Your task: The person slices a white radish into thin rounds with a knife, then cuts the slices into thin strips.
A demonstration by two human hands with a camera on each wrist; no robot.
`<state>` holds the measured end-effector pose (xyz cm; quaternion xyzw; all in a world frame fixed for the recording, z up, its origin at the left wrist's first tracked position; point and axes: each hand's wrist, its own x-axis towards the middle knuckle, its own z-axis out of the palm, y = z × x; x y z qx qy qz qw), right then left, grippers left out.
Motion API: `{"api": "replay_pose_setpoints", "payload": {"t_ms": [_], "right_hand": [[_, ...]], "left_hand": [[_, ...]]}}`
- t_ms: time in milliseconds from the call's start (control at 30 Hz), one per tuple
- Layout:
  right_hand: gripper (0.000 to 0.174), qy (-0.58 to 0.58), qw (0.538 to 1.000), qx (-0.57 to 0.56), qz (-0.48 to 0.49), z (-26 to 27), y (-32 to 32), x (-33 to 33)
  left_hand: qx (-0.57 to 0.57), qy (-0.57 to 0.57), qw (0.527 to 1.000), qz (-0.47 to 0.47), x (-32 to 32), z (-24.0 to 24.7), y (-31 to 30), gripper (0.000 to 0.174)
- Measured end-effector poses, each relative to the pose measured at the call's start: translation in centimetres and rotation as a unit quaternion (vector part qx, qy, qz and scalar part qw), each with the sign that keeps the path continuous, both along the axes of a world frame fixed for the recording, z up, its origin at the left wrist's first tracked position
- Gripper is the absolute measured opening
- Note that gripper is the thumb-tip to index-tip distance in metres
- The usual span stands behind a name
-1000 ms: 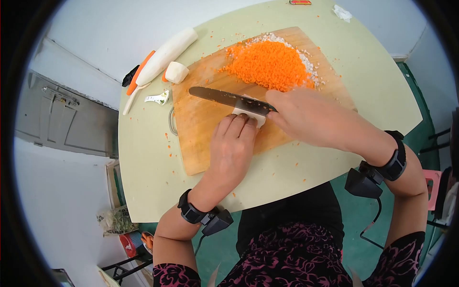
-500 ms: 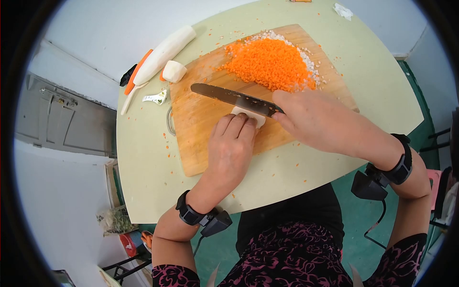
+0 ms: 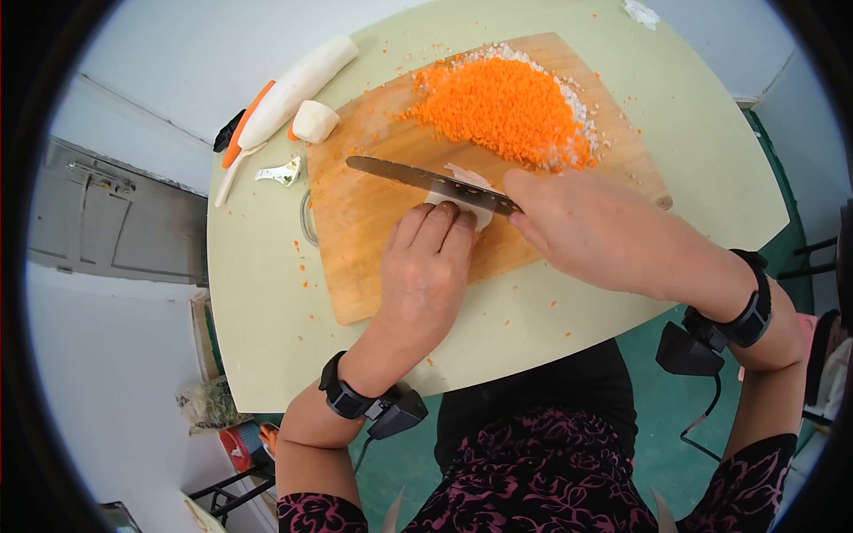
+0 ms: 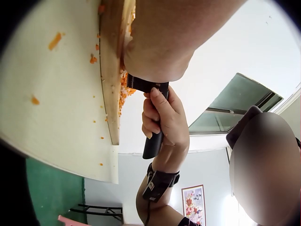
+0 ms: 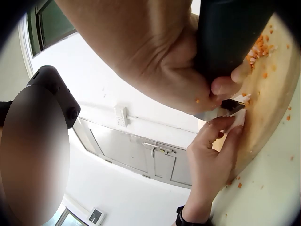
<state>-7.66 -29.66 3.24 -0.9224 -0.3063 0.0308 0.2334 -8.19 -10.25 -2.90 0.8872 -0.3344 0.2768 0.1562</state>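
In the head view my right hand [image 3: 586, 222] grips the black handle of a kitchen knife [image 3: 391, 171], its blade pointing left. The blade lies across a white radish piece [image 3: 481, 216] on the wooden cutting board [image 3: 364, 258]. Bent fingertips of my left hand [image 3: 422, 271] hold that piece from the near side, close to the blade. Beyond the blade shows a thin pale slice [image 3: 466, 174]. A heap of diced carrot [image 3: 498, 102] covers the far part of the board, with white dice [image 3: 577, 107] along its edge. The right wrist view shows the left thumb and fingers pinching the radish piece [image 5: 239, 118].
Left of the board lie a long white radish [image 3: 298, 93], a carrot [image 3: 246, 124], a short radish chunk [image 3: 314, 122] and a small white item with green marks [image 3: 281, 171]. A metal handle [image 3: 307, 218] juts from the board's left side. Crumpled tissue [image 3: 641, 13] lies at the table's far edge.
The knife has shifted slightly over the radish piece, and a thin slice now shows beyond the blade. My left hand keeps its hold. The head view has shifted a little.
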Motion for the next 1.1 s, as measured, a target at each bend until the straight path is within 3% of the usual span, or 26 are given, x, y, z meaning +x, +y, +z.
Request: {"api": "replay_pose_setpoints", "payload": {"t_ms": [267,367,467,567,667,1100], "right_hand": [[0.012,0.032,0.999,-0.003,0.018,-0.9,1.5,1.4],[0.012,0.091,0.995,-0.04,-0.016,0.2,1.7,1.9],[0.012,0.088,0.995,-0.037,-0.031,0.6,1.1,1.8],[0.012,0.0,1.0,0.013,-0.021,0.9,0.4,0.6],[0.013,0.017,0.999,-0.028,-0.01,1.1,0.2,0.2],[0.014,0.02,1.0,0.004,0.017,-0.3,0.8,0.6]], "left_hand": [[0.011,-0.003,1.0,-0.004,0.1,0.2,0.0,0.026],[0.008,0.004,1.0,-0.002,-0.2,0.2,0.1,0.025],[0.001,0.014,1.0,0.0,-0.2,0.4,0.1,0.025],[-0.006,0.024,1.0,0.001,-0.3,0.2,0.2,0.024],[-0.002,0.021,1.0,0.0,-0.3,0.3,0.1,0.024],[-0.003,0.018,1.0,-0.002,-0.2,0.3,-0.1,0.024]]}}
